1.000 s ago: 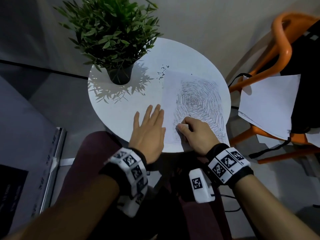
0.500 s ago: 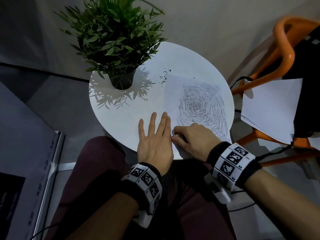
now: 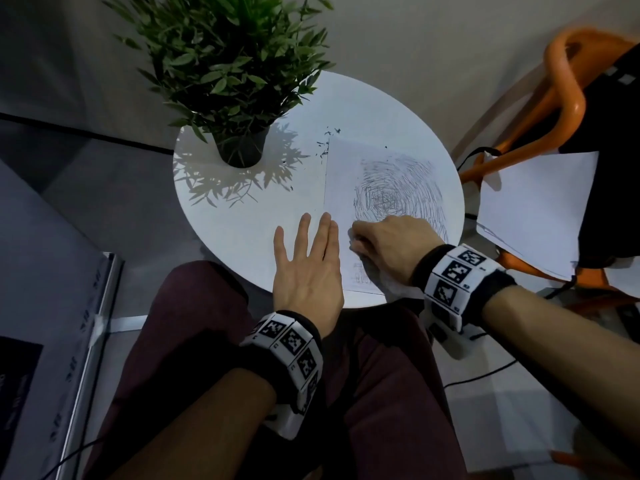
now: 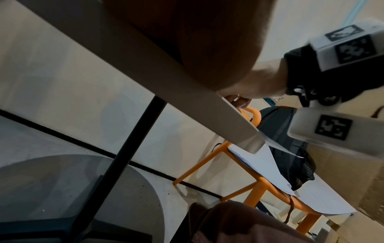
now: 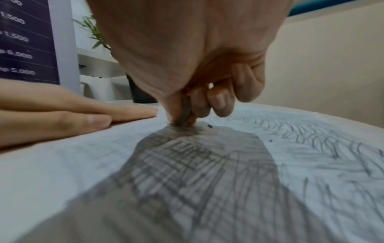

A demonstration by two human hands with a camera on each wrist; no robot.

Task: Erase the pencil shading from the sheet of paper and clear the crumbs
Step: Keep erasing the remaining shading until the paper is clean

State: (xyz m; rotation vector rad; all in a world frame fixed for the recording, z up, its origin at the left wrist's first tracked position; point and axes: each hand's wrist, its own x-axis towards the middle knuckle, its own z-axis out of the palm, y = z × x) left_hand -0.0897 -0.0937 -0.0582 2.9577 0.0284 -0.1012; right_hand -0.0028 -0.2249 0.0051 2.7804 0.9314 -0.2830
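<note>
The sheet (image 3: 349,174) lies flat on the right half of the round white surface (image 3: 242,230), its near right corner hanging past the near rim. Pencil shading (image 3: 398,188) covers most of the middle and right of it.

I judge the sheet light, thin and easy to crease or tear; it will slide or buckle under a hard stroke. Hold it by flat pressure, not by pinching an edge. My left hand (image 3: 306,271) lies spread, fingers straight, at the sheet's left edge near me; the right wrist view shows its fingertips (image 5: 133,111) on the paper just beside the rubbing point.

My right hand (image 3: 388,247) pinches the eraser (image 5: 186,111) between thumb and curled fingers, its tip touching the sheet at the near left border of the shading. The eraser looks small and greyed; I judge it firm and best gripped low, close to the tip.

Crumbs (image 3: 325,143) lie scattered at the sheet's far left corner, with a few specks (image 5: 209,126) by the eraser.

A potted plant (image 3: 228,74) stands at the far left, apart from the sheet but close to the crumbs; a sweep that way could meet the pot. An orange chair (image 3: 568,109) carrying loose papers (image 3: 533,213) stands off to the right.
</note>
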